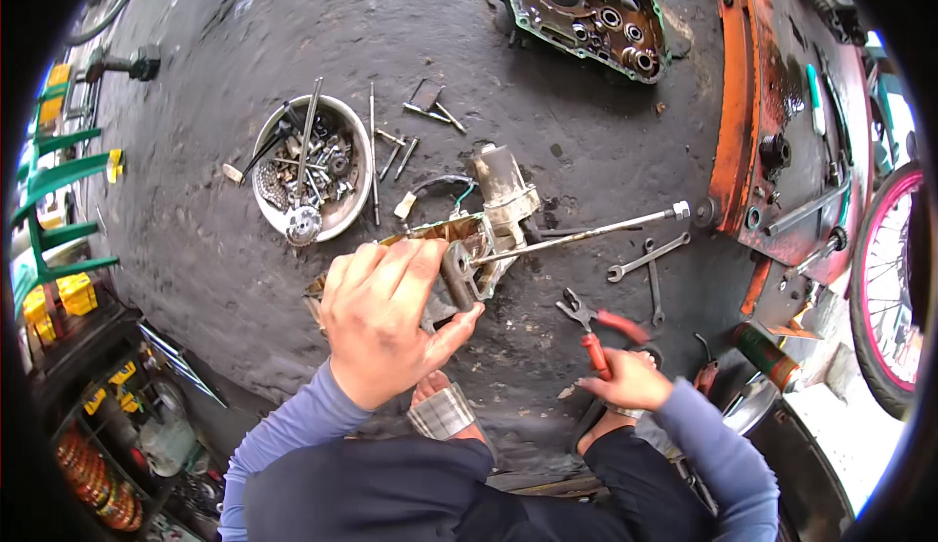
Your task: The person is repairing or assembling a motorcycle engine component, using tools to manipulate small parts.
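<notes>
My left hand [386, 312] is closed over a grey metal engine casing [476, 234] on the floor in front of me, thumb against a short dark metal cylinder [457, 273]. The palm hides much of the casing. In my right hand [625, 378] are pliers [589, 337] with red handles, jaws apart and pointing away from me. One red handle lies in the fingers; the other is spread outward and blurred. A long steel rod [586, 234] with a hexagonal end reaches from the casing to the right. A cylindrical motor-like part [500, 175] sits on the casing's far side.
At the left, a white bowl [366, 151] holds bolts, gears and a chain. Loose bolts [405, 159] lie beside it. Two crossed wrenches [653, 259] are on the right. An oily engine case half [586, 19] lies farther off, near an orange-edged metal workbench [735, 92].
</notes>
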The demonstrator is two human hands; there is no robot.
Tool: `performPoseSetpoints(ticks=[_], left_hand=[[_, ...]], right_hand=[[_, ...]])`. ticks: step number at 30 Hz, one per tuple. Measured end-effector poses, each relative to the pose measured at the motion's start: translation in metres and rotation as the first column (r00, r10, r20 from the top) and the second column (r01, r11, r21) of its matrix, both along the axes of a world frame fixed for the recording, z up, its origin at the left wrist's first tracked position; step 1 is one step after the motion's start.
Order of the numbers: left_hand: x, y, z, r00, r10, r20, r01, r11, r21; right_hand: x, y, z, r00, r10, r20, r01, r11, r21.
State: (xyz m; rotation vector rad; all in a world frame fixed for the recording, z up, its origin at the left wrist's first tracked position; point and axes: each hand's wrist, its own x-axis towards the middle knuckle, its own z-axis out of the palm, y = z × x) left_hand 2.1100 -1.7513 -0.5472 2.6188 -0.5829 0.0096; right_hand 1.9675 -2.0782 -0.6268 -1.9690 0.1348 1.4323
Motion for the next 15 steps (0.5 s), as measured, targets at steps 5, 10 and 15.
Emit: performPoseSetpoints(ticks=[5, 10, 15], left_hand=[[-0.007, 0.011, -0.002, 0.999, 0.012, 0.033, -0.011, 1.0, -0.013], [-0.006, 0.01, 0.0, 1.0, 0.012, 0.022, -0.012, 1.0, -0.024], [-0.003, 0.004, -0.002, 1.0, 0.024, 0.01, -0.023, 0.999, -0.046]], right_hand=[[-0.01, 0.054, 0.003, 0.919, -0.374, 0.126, 0.378, 0.926, -0.013], [0.024, 0.058, 0.05, 0.625, -0.131, 0.77, 0.058, 0.991, 0.121], [0.06, 0.07, 0.026, 0.787, -0.319, 0.528, -0.027, 0.838, 0.545]])
